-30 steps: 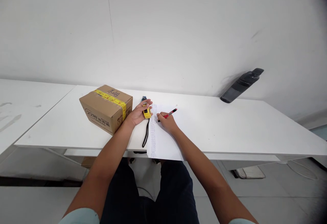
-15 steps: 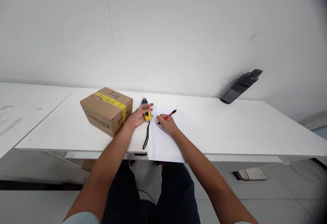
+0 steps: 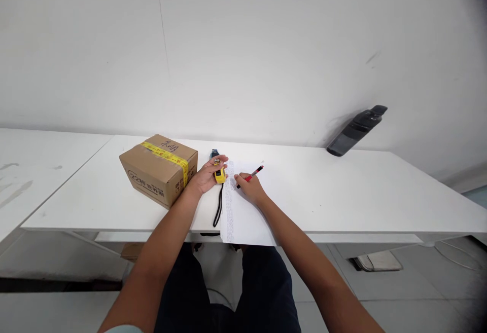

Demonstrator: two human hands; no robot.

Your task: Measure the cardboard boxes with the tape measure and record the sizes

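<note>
**At the paper's left edge: two hands side by side, each holding its own tool**

Just left of the sheet, the left hand [image 3: 207, 176] is wrapped around a yellow tape measure [image 3: 219, 173], fingers curled over its top. The black strap [image 3: 218, 206] trails back toward the person along the paper's edge. Close beside it, but not touching, the right hand [image 3: 249, 187] pinches a red pen [image 3: 254, 173]. The tip is down at the left margin of the sheet of paper [image 3: 247, 216], beside a column of small marks too fine to read. The pen's long axis slants up and away to the right. The right hand is on the sheet and the left is off it. A taped cardboard box [image 3: 160, 170] sits just left of the left hand on the white table [image 3: 342, 191]. A dark bottle [image 3: 355, 130] leans against the wall far to the right.
</note>
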